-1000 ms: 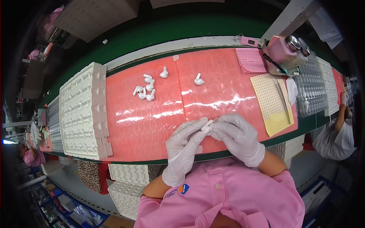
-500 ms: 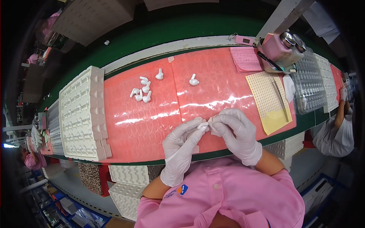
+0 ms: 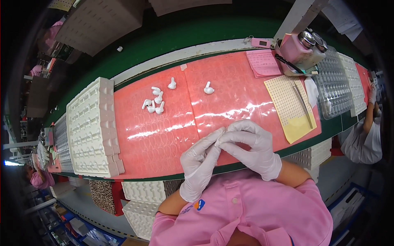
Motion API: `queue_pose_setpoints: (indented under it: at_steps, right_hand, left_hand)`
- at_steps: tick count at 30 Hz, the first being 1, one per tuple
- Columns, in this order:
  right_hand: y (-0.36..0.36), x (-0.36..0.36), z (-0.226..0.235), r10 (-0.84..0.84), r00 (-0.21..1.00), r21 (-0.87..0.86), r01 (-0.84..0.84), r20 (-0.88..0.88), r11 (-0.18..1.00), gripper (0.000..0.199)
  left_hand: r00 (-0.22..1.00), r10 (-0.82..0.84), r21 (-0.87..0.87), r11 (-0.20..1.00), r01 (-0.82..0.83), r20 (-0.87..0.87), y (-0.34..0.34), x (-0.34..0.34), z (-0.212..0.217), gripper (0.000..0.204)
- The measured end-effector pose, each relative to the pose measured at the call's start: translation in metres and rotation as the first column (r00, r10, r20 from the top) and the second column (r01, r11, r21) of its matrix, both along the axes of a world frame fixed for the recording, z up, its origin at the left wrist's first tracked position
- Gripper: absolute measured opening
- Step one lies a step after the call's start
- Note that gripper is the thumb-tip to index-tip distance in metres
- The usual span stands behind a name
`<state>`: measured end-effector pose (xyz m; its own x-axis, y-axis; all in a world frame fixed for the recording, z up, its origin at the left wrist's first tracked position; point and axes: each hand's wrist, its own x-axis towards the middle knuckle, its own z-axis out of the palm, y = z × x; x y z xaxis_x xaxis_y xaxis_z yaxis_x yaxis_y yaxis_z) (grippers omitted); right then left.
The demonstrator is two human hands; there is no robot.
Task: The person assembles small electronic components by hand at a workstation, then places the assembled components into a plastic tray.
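Note:
Over the near edge of the red mat (image 3: 230, 106), my left hand (image 3: 198, 166) and my right hand (image 3: 252, 149), both in white gloves, meet fingertip to fingertip. Both are closed in a pinch. A white earbud showed between them a moment earlier; now the fingers cover it almost wholly. Whatever else my right fingertips grip is hidden. Farther off on the mat lie loose white earbuds: one by itself (image 3: 209, 88), another (image 3: 172, 83) to its left, and a small cluster of several (image 3: 159, 107).
Stacked white trays (image 3: 88, 127) stand at the left end of the mat. To the right lie pink notes (image 3: 263, 63), a dotted yellow sheet (image 3: 283, 100) and tweezers (image 3: 302, 104). Behind them a bin holds pump bottles (image 3: 296, 49), beside clear trays (image 3: 334, 88). A co-worker's sleeve (image 3: 361, 141) is far right.
My fingertips have closed together over the white earbud, which showed between them before and is now hidden. The whole view has shifted slightly. The loose earbuds stay where they lay on the mat.

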<state>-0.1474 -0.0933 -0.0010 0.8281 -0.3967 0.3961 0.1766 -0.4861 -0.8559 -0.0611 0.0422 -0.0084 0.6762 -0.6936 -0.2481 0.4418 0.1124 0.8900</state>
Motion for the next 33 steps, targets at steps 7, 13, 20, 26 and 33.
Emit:
queue_pose_setpoints:
  at_steps: [7, 13, 20, 26, 33]
  right_hand:
    - [-0.007, -0.002, 0.001, 0.065, 0.983, 0.741, 0.086, -0.172, 0.666, 0.014]
    - [-0.005, 0.001, 0.008, -0.098, 0.994, 0.006, 0.098, -0.044, 0.995, 0.011]
    - [-0.005, -0.002, -0.002, -0.093, 0.978, 0.324, 0.151, -0.188, 0.934, 0.013]
    - [0.0, -0.004, -0.002, -0.028, 1.0, 0.229, 0.03, -0.014, 0.973, 0.015]
    - [-0.013, -0.005, 0.009, 0.229, 0.963, 0.848, -0.001, -0.142, 0.53, 0.019]
  left_hand:
    - [0.997, -0.04, -0.078, 0.996, 0.045, 0.067, 0.0, 0.001, -0.003, 0.034]
    - [0.999, 0.006, -0.044, 0.999, -0.008, -0.044, -0.001, 0.0, 0.002, 0.04]
    - [0.998, 0.058, -0.095, 0.994, -0.057, 0.017, -0.003, -0.001, 0.0, 0.038]
    - [0.992, 0.093, -0.105, 0.991, -0.083, 0.09, -0.001, 0.001, -0.006, 0.031]
    - [0.999, 0.021, -0.049, 0.999, -0.02, 0.029, 0.002, -0.001, -0.001, 0.032]
